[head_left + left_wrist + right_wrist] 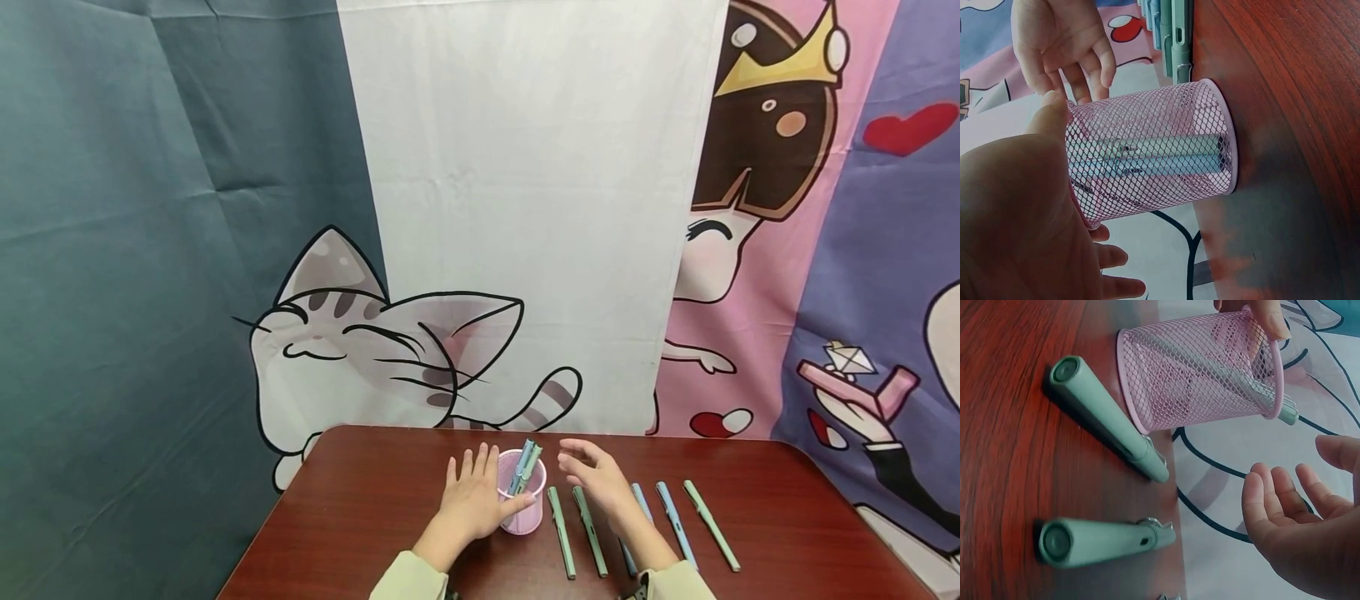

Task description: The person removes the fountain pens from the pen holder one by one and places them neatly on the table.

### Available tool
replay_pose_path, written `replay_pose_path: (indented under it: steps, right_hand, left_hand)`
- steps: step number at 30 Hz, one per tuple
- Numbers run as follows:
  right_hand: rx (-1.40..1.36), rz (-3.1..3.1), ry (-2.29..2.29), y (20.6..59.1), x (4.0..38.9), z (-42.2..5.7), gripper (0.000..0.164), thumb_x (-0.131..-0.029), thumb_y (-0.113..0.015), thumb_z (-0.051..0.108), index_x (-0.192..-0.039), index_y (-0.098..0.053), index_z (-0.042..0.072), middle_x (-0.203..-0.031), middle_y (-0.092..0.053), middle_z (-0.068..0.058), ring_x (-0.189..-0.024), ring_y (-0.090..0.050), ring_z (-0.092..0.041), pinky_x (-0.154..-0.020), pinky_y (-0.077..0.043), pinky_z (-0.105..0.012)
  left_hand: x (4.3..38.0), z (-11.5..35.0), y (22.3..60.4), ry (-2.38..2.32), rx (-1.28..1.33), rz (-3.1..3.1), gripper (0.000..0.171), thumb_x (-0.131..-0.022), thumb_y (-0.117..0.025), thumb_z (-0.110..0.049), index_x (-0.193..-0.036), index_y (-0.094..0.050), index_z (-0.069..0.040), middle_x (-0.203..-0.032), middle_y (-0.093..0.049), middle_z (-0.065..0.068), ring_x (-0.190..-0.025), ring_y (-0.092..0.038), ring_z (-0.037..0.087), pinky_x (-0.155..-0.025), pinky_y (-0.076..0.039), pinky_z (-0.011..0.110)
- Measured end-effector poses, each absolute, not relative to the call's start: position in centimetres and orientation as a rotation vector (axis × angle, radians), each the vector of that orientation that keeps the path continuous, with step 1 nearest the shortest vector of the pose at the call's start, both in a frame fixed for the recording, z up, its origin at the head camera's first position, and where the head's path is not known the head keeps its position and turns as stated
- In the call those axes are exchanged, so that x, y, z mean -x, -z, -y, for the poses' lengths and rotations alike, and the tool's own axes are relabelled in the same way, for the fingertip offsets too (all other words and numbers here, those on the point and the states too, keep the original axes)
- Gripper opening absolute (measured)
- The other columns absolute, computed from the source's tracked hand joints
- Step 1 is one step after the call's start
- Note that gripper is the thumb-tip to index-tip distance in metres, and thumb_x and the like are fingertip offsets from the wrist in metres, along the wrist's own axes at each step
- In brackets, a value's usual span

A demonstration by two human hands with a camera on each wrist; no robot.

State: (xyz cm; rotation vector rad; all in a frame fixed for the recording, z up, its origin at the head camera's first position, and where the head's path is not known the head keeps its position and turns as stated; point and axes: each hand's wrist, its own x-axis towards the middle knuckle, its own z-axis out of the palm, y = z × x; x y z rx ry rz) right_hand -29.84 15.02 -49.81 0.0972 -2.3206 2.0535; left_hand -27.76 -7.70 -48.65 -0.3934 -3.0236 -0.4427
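Note:
A pink mesh pen cup (522, 517) stands upright on the table, holding a blue pen (519, 471) and a green pen (531, 468). My left hand (474, 498) is at the cup's left side, fingers spread and straight, thumb reaching across the front near the rim. In the left wrist view that thumb (1050, 115) lies right at the rim. To the right of the cup, my right hand (597, 477) hovers with loosely bent fingers and nothing in them. Beneath and beside it lie green pens (1107, 419), the closest one beside the cup's base.
Further right on the dark red table (360, 508) lie a blue pen (677, 525) and a green pen (711, 525). My right forearm partly covers more blue (628, 558) in the row. Behind the table hangs a printed cloth (525, 208) with a cartoon cat.

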Motion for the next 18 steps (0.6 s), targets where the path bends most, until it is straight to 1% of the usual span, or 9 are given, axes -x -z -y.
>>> replay_pose_path:
  steps: [4, 9, 15, 18]
  right_hand:
    - [-0.134, 2.299, -2.084, 50.1, 30.2, -14.5, 0.039, -0.096, -0.07, 0.018, -0.13, -0.063, 0.0, -0.118, -0.066, -0.018, -0.107, -0.069, -0.031, -0.092, -0.057, -0.046]
    - [-0.164, 2.282, -2.116, 50.6, 30.7, -14.0, 0.039, -0.097, -0.069, 0.017, -0.131, -0.062, -0.002, -0.121, -0.066, -0.019, -0.107, -0.069, -0.029, -0.092, -0.057, -0.045]
    - [-0.248, 2.309, -2.136, 51.2, 31.4, -13.7, 0.042, -0.097, -0.07, 0.019, -0.133, -0.062, 0.001, -0.129, -0.063, -0.019, -0.114, -0.067, -0.029, -0.094, -0.056, -0.044]
    - [-0.276, 2.33, -2.128, 51.5, 31.9, -13.6, 0.042, -0.096, -0.07, 0.021, -0.133, -0.062, 0.002, -0.132, -0.062, -0.019, -0.113, -0.067, -0.028, -0.094, -0.056, -0.044]
  left_hand:
    - [27.8, 7.7, 48.6, 0.44, 0.391, 3.024, 0.109, -0.083, -0.048, -0.084, -0.156, -0.035, -0.004, -0.161, -0.036, 0.017, -0.149, -0.031, 0.042, -0.12, -0.016, 0.062]
    - [27.7, 7.7, 48.7, 0.45, 0.397, 3.026, 0.109, -0.084, -0.048, -0.084, -0.156, -0.035, -0.004, -0.161, -0.036, 0.017, -0.148, -0.031, 0.042, -0.12, -0.016, 0.063]
    - [27.7, 7.7, 48.7, 0.452, 0.398, 3.024, 0.109, -0.084, -0.049, -0.084, -0.156, -0.035, -0.003, -0.161, -0.036, 0.018, -0.148, -0.031, 0.043, -0.119, -0.016, 0.063]
    - [27.8, 7.7, 48.8, 0.456, 0.395, 3.025, 0.109, -0.084, -0.048, -0.084, -0.156, -0.034, -0.004, -0.161, -0.035, 0.018, -0.148, -0.031, 0.042, -0.119, -0.016, 0.063]
